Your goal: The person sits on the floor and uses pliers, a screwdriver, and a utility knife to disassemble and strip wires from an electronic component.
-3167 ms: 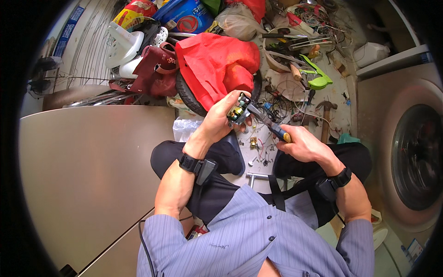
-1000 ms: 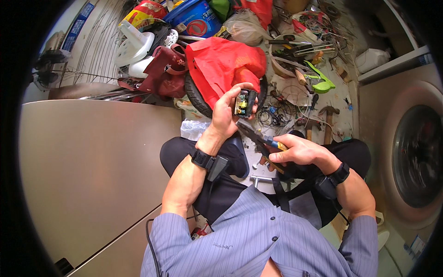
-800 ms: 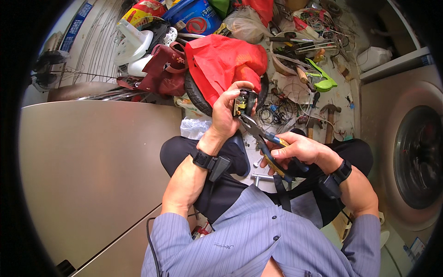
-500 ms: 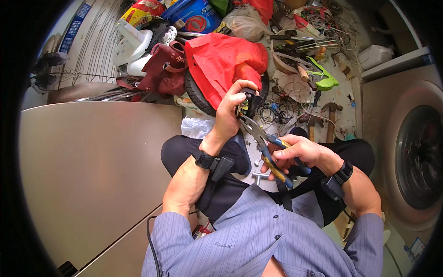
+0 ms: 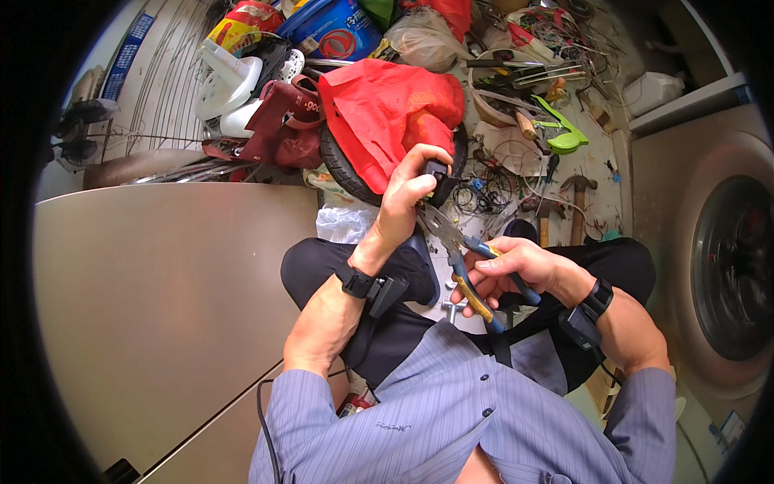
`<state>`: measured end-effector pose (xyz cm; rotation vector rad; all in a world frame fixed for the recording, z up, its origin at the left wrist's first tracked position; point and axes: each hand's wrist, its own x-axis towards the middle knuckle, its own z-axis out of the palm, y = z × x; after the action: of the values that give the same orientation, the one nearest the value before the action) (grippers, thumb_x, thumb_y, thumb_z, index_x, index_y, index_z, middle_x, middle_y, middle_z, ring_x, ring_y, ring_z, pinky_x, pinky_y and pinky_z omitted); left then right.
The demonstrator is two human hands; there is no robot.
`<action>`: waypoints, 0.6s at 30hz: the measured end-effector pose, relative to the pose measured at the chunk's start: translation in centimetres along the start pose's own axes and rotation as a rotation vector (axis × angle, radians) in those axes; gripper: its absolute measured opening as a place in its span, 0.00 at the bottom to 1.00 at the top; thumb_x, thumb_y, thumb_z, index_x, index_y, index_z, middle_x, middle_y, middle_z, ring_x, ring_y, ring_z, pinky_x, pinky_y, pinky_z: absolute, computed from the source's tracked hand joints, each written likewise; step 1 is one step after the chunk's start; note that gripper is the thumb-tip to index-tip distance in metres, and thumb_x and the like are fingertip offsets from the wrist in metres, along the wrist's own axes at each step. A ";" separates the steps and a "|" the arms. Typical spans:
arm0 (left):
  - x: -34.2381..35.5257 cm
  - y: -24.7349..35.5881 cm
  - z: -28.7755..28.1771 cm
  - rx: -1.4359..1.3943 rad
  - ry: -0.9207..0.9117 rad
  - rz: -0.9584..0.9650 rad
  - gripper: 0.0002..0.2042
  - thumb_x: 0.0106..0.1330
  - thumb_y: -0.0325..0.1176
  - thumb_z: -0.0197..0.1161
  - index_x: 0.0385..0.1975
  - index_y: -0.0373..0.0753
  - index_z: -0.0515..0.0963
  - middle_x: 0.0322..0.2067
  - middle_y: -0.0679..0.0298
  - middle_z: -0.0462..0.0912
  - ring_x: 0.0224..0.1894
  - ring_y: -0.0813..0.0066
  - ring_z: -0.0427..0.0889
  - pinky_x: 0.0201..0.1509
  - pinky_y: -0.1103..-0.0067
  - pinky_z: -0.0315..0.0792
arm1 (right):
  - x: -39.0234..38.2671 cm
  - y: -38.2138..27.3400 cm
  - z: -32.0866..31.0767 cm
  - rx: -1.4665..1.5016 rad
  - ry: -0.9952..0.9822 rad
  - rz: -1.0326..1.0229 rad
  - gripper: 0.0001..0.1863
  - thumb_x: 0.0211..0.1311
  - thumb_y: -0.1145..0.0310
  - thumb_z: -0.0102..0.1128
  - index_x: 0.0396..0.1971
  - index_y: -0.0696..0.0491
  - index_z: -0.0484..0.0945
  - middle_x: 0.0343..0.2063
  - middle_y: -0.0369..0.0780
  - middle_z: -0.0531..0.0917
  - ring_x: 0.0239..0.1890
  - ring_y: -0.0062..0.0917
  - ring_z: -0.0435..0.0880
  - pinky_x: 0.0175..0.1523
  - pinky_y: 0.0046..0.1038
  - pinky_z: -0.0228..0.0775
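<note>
My left hand [image 5: 398, 202] is closed around a small black part [image 5: 436, 171] in front of the red cloth, the fingers hiding most of it. My right hand [image 5: 524, 264] grips combination pliers [image 5: 448, 234] with blue and yellow handles. The handles stand apart, one in the palm, the other along the fingertips. The jaws reach the lower end of the black part beside my left palm; whether they bite on it cannot be made out. Below the pliers, a small metal T-shaped piece [image 5: 453, 307] lies on the floor between my legs.
A tyre [image 5: 342, 164] under a red cloth [image 5: 387, 113] lies ahead. To its right are tangled wires [image 5: 486, 192], a claw hammer [image 5: 578, 208] and a bright green tool [image 5: 567, 139]. A smooth metallic panel [image 5: 177, 298] borders the left, a front-loading washing machine [image 5: 677, 242] the right.
The black part has turned in my left hand, so its dark face shows where a yellowish inside showed before. The pliers' near handle has shifted slightly left.
</note>
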<state>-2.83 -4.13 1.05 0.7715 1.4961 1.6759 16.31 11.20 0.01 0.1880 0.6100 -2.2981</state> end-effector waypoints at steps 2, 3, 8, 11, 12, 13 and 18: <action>0.0 0.0 0.2 -0.006 -0.003 0.010 0.22 0.61 0.44 0.52 0.49 0.34 0.73 0.39 0.66 0.75 0.42 0.80 0.72 0.50 0.83 0.64 | 0.0 0.2 -0.3 0.004 -0.015 -0.006 0.20 0.74 0.60 0.56 0.53 0.61 0.69 0.49 0.56 0.84 0.47 0.46 0.88 0.39 0.29 0.79; -0.1 0.0 0.3 -0.013 -0.004 0.021 0.20 0.62 0.41 0.52 0.48 0.35 0.73 0.37 0.69 0.74 0.40 0.83 0.70 0.47 0.84 0.64 | 0.0 0.3 -0.4 0.008 -0.031 -0.010 0.20 0.74 0.60 0.56 0.53 0.62 0.70 0.48 0.56 0.84 0.46 0.46 0.88 0.39 0.30 0.80; -0.2 -0.3 0.3 -0.014 0.035 0.048 0.24 0.62 0.47 0.51 0.50 0.33 0.72 0.42 0.62 0.77 0.46 0.77 0.74 0.54 0.83 0.66 | 0.4 0.5 -0.7 0.050 -0.084 -0.018 0.26 0.73 0.59 0.54 0.58 0.67 0.69 0.49 0.58 0.82 0.45 0.47 0.88 0.35 0.26 0.77; 0.0 -0.6 0.1 -0.071 0.033 0.062 0.23 0.63 0.45 0.51 0.50 0.34 0.72 0.42 0.62 0.77 0.46 0.78 0.75 0.53 0.83 0.67 | 0.3 0.2 -0.4 0.125 -0.090 -0.012 0.27 0.72 0.59 0.54 0.58 0.68 0.69 0.45 0.57 0.83 0.40 0.44 0.88 0.29 0.23 0.73; 0.0 -0.8 0.0 -0.070 0.031 0.064 0.23 0.63 0.45 0.51 0.50 0.34 0.72 0.42 0.62 0.77 0.46 0.78 0.75 0.53 0.83 0.67 | 0.3 0.1 -0.4 0.116 -0.092 -0.015 0.27 0.72 0.60 0.53 0.57 0.69 0.69 0.43 0.57 0.83 0.38 0.44 0.88 0.27 0.22 0.71; 0.0 -1.0 -0.1 -0.077 0.035 0.070 0.22 0.63 0.45 0.51 0.50 0.34 0.72 0.42 0.61 0.77 0.45 0.78 0.75 0.53 0.83 0.68 | 0.2 0.1 -0.5 0.107 -0.094 -0.019 0.27 0.72 0.60 0.53 0.57 0.69 0.69 0.42 0.57 0.83 0.37 0.43 0.88 0.25 0.22 0.70; -0.3 -1.0 0.3 -0.118 0.065 0.080 0.22 0.63 0.44 0.51 0.51 0.34 0.72 0.42 0.61 0.78 0.45 0.78 0.76 0.52 0.83 0.68 | 0.3 0.3 -0.5 0.133 -0.097 -0.001 0.26 0.72 0.61 0.53 0.56 0.70 0.69 0.40 0.57 0.82 0.35 0.43 0.87 0.22 0.20 0.68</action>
<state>-2.32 -4.19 0.13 0.7281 1.4119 1.8474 16.28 11.09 -0.61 0.1383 0.4088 -2.3353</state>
